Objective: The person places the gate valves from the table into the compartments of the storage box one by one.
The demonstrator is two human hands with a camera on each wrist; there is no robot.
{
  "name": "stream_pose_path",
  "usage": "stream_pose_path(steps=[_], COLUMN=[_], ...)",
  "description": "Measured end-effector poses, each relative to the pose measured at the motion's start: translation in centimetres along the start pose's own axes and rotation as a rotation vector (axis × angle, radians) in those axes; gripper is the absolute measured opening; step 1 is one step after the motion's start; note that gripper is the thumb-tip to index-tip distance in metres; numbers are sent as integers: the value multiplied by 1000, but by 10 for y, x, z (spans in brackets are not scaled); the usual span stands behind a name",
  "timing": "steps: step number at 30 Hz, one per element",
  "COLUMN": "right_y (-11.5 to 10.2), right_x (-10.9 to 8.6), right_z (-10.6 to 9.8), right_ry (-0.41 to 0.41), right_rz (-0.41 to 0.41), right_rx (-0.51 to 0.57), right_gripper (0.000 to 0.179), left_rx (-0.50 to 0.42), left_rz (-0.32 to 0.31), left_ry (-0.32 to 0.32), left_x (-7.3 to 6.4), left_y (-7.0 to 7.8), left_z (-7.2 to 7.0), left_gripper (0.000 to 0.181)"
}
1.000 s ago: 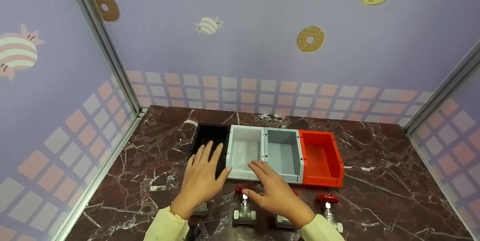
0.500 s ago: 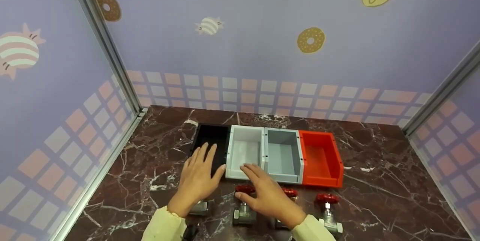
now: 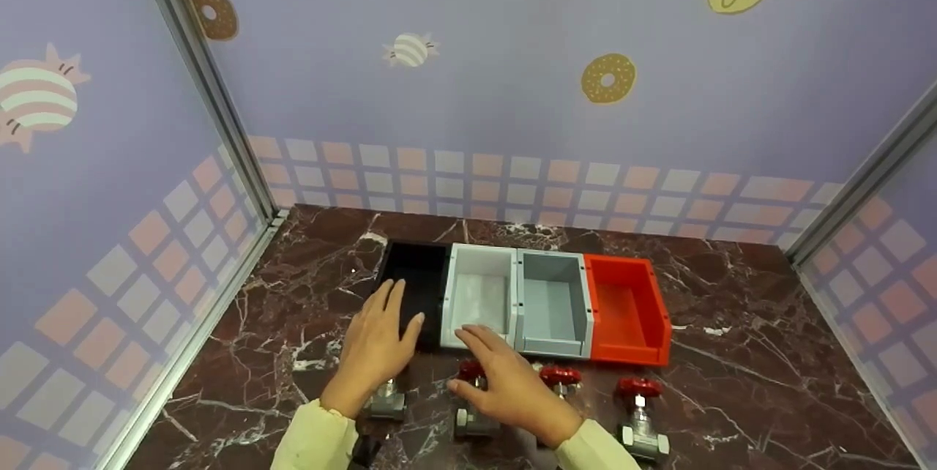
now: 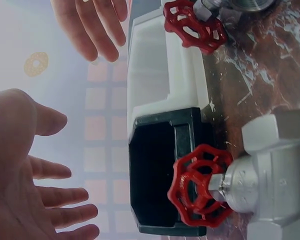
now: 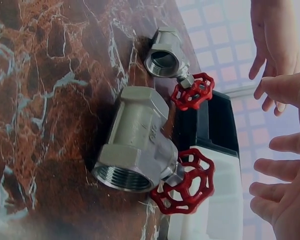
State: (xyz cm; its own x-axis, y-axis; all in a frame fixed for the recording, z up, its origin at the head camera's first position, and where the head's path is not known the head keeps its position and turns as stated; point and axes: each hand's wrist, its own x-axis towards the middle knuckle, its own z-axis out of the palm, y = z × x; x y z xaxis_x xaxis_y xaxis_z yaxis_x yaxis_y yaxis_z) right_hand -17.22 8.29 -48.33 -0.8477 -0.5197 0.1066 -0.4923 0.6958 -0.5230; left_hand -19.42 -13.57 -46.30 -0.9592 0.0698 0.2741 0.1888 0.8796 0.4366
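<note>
My left hand (image 3: 377, 342), fingers straight and thumb spread, hovers over the front of the black bin (image 3: 416, 261). My right hand (image 3: 505, 386) is held out flat above the middle valves, its fingertips overlapping the front of the white bin (image 3: 479, 287). Neither hand holds anything. Several metal gate valves with red handwheels lie in a row before the bins. The leftmost valve (image 4: 277, 185) shows large in the left wrist view, apart from the palm. Another valve (image 5: 140, 135) shows its threaded opening in the right wrist view; my right hand partly hides it in the head view.
A grey bin (image 3: 553, 301) and a red bin (image 3: 626, 305) continue the row to the right. The rightmost valve (image 3: 643, 437) lies in front of the red bin. Patterned wall panels with metal posts enclose the dark marbled tabletop (image 3: 747, 353) at the back and sides.
Both hands have drifted slightly left and back toward the body, staying open. More of the black bin and of the third valve's red handwheel now shows. Bins and valves have stayed put.
</note>
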Motion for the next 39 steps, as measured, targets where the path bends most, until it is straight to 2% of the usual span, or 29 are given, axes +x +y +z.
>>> stream_pose_path(steps=[8,13,20,27,39], right_y=[-2,-5,-8,-11,-16], right_x=[2,3,6,9,13], right_z=[5,8,14,19,31], right_ry=[-21,-40,-17,-46,-50], right_rz=[-9,-10,-42,-55,-83], right_rx=[6,2,-22,4,10], right_gripper=[72,73,72,74,75], left_rx=[-17,-34,-50,-60,-79], left_rz=[-32,-58,-99,-149,-175], left_ry=[-6,-29,-45,-85,-109], left_x=[2,3,6,8,9], left_y=[-10,-16,-26,-35,-47], left_z=[2,3,6,8,16], left_gripper=[65,66,67,67,63])
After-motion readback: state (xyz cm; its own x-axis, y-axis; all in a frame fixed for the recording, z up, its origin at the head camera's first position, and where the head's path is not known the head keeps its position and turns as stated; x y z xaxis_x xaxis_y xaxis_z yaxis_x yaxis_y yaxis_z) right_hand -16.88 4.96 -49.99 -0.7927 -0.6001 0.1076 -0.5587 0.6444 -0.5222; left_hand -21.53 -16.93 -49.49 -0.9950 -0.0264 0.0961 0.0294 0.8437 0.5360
